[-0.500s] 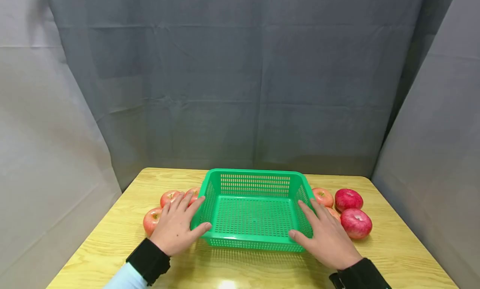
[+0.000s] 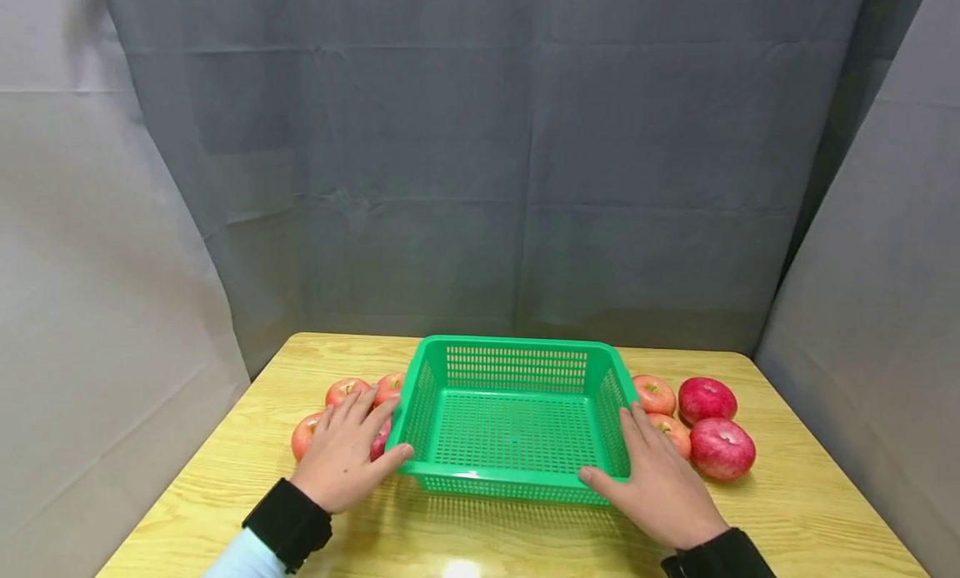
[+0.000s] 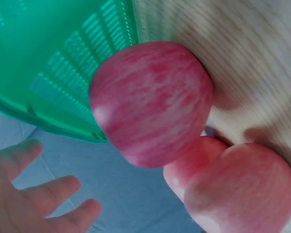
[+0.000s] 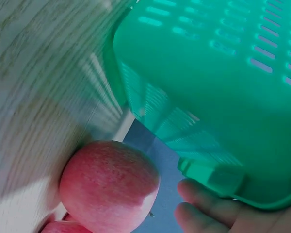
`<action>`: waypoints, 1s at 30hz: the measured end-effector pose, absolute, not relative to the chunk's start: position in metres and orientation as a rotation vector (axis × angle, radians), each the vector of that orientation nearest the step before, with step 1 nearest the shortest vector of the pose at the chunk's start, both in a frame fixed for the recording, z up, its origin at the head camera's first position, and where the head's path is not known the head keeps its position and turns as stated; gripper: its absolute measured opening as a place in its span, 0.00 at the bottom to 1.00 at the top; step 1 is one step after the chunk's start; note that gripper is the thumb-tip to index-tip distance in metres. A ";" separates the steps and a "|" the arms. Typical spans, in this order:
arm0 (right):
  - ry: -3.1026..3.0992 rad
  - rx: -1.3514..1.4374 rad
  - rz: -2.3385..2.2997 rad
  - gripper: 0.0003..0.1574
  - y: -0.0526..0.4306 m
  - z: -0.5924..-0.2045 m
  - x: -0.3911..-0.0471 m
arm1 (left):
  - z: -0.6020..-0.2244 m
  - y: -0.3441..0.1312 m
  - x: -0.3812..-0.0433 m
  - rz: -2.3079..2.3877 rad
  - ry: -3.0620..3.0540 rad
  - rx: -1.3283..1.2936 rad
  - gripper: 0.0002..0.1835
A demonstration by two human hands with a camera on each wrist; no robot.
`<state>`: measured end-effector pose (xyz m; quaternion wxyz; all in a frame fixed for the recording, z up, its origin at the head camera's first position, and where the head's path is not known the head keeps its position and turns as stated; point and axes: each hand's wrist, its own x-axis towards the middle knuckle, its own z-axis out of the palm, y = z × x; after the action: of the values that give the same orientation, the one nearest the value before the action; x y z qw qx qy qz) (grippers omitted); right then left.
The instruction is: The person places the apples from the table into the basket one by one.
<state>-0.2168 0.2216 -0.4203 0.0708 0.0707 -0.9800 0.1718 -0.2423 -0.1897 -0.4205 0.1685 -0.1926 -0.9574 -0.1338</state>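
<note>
A green plastic basket (image 2: 517, 480) with slotted walls sits in the middle of the table, nothing inside it. My left hand (image 2: 341, 468) is spread beside its left rim, over several red apples. In the left wrist view, the fingers (image 3: 51, 191) are apart from the basket, and a streaked red apple (image 3: 150, 104) lies against its wall. My right hand (image 2: 663, 486) lies along the right rim with fingers extended and thumb out over the front corner. The right wrist view has its fingertips (image 4: 196, 191) right at the rim, near an apple (image 4: 109, 187).
Left of the basket are pinkish apples (image 2: 347, 390), partly hidden by the hand. To its right, lighter apples (image 2: 654, 393) and darker red ones (image 2: 722, 449) form a group on the wooden table (image 2: 465, 536). Grey cloth (image 2: 450, 161) hangs behind.
Both hands have drawn outward from the basket; the right fingers moved from over the rim to its outer side. The basket and apples stay put while the head view shifts slightly.
</note>
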 end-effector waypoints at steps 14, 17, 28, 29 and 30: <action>-2.954 0.174 0.617 0.77 0.228 -0.424 -0.218 | -0.418 -0.209 -0.248 -0.412 -2.725 -0.477 0.36; -2.971 0.156 0.617 0.79 0.231 -0.421 -0.218 | -0.418 -0.212 -0.251 -0.401 -2.711 -0.472 0.36; -2.977 0.165 0.650 0.78 0.231 -0.423 -0.218 | -0.425 -0.234 -0.249 -0.378 -2.754 -0.447 0.37; -2.979 0.159 0.650 0.78 0.232 -0.423 -0.218 | -0.425 -0.234 -0.250 -0.383 -2.756 -0.448 0.36; -2.977 0.153 0.649 0.78 0.233 -0.423 -0.217 | -0.426 -0.235 -0.252 -0.381 -2.759 -0.451 0.36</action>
<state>-0.2168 0.2326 -0.4234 0.0455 0.0500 -0.9748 0.2126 -0.2520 -0.2345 -0.4262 0.1592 -0.1579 -0.9653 -0.1335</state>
